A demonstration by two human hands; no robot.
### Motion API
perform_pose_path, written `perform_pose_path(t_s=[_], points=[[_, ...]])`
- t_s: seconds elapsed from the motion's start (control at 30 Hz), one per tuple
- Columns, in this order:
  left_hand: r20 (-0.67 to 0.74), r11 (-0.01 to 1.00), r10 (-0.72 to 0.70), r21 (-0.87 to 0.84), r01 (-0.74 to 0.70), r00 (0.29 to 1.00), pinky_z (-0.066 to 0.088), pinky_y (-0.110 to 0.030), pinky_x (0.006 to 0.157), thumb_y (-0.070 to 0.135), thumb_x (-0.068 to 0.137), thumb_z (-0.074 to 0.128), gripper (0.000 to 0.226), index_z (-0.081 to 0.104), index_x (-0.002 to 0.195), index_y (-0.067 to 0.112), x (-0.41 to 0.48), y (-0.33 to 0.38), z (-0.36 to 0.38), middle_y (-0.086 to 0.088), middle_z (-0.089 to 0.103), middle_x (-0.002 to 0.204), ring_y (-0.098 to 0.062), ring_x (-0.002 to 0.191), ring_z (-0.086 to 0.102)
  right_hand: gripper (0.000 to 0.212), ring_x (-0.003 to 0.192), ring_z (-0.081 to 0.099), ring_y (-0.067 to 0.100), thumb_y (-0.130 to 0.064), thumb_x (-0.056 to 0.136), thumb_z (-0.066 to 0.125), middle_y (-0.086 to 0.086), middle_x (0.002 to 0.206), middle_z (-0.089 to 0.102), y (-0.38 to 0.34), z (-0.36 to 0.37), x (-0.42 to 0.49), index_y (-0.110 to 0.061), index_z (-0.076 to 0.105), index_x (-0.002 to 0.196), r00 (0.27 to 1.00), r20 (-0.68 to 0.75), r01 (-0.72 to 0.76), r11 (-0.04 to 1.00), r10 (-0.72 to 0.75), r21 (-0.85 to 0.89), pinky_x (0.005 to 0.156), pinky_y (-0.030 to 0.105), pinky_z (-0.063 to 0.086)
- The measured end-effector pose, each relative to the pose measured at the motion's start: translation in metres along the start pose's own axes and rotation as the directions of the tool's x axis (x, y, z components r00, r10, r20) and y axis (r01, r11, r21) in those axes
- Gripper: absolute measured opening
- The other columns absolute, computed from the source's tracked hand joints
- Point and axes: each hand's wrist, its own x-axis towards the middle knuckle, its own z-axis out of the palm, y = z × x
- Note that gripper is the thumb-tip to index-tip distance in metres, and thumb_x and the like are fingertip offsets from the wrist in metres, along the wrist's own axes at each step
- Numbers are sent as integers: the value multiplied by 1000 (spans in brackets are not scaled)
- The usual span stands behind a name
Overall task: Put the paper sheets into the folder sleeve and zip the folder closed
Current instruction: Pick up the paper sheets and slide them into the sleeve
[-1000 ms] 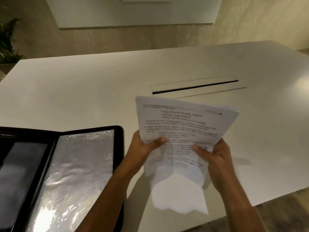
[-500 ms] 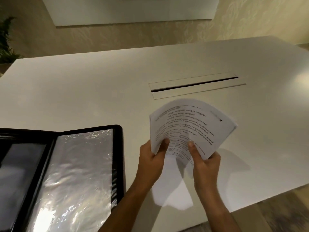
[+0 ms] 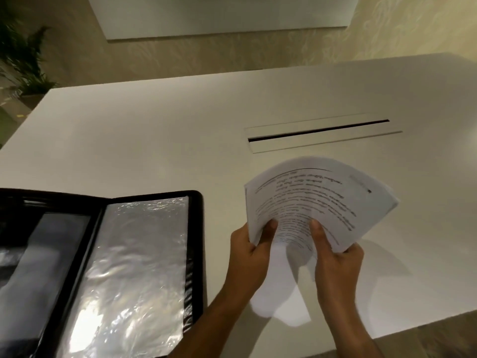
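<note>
Paper sheets (image 3: 317, 202) have bowed and tipped forward.

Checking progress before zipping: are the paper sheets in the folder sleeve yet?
Out. Both hands, left hand and right hand, hold the paper sheets above the table, right of the open folder.

The curved stack of white paper sheets (image 3: 317, 202) carries rows of small black printed text under a thin black line, with a faint grey mark near its upper right corner. The open rectangular black zip folder (image 3: 197, 254) has a crinkled clear plastic sleeve (image 3: 134, 275) that shines silvery white, and a darker grey panel on its left half. The broad matte table top (image 3: 154, 130) is plain off-white, cut by a narrow black cable slot (image 3: 318, 130). The wall (image 3: 180, 55) behind is beige with a pale swirling pattern. The leafy plant (image 3: 20, 55) is dark green.
</note>
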Motion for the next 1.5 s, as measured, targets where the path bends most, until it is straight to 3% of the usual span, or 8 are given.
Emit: perform_pose_path(t_s=[0.37,0.67,0.8,1.07,1.23,1.3,1.37,1.5], points=[[-71,997,3,79,3,997,68,-40,92,28,112,63,17,77,120,27,0,2,-16,1,82,112,-22,108,79,44,97,79,-9,-83,66,88,-30,105,83,3,3,-3,-56,84,101,991,46,-129,991,128,25,74,9,61],[-25,995,-53,79,55,998,63,-55,104,29,108,69,20,78,126,27,21,30,-57,-3,82,123,-24,117,78,23,97,74,-19,-74,83,80,-41,106,78,-7,28,4,-64,79,105,988,101,-114,993,117,-43,74,4,58],[-23,980,-93,176,96,995,66,-39,97,29,106,73,20,80,123,22,52,60,-105,-2,84,120,-18,111,80,7,87,73,-22,-50,99,78,-45,94,76,-6,67,10,-44,80,98,966,251,-15,983,61,-181,67,18,63],[95,911,-179,391,129,979,67,-46,97,57,91,82,40,78,124,36,93,94,-227,14,82,123,-10,110,80,20,90,87,16,-41,94,76,-7,106,89,-4,140,6,-32,83,111,884,458,-13,984,95,-179,70,24,68],[69,883,-272,414,221,960,60,-41,99,66,104,55,46,80,121,32,119,92,-309,6,83,121,-14,115,78,22,94,87,20,-41,92,78,-2,111,88,9,166,-12,-36,86,112,896,419,-103,987,146,-124,70,25,68],[-28,772,-245,600,212,969,54,-41,110,54,103,59,37,77,129,34,129,76,-339,9,78,133,-12,127,70,26,100,86,21,-39,93,78,-1,116,87,17,171,-17,-37,85,118,902,400,-133,986,162,-97,74,27,68],[9,458,-244,882,107,970,50,-43,115,48,101,62,43,69,142,34,131,60,-356,8,70,147,-19,137,62,36,108,85,24,-41,93,81,3,124,86,25,173,-20,-32,82,127,910,375,-164,984,179,-73,80,32,69],[92,137,-149,988,-72,984,49,-45,106,75,82,49,66,75,129,37,116,35,-356,12,72,137,-21,127,62,46,118,82,29,-46,95,84,6,132,82,39,175,-24,-28,77,137,920,339,-188,980,199,-65,90,43,69]])
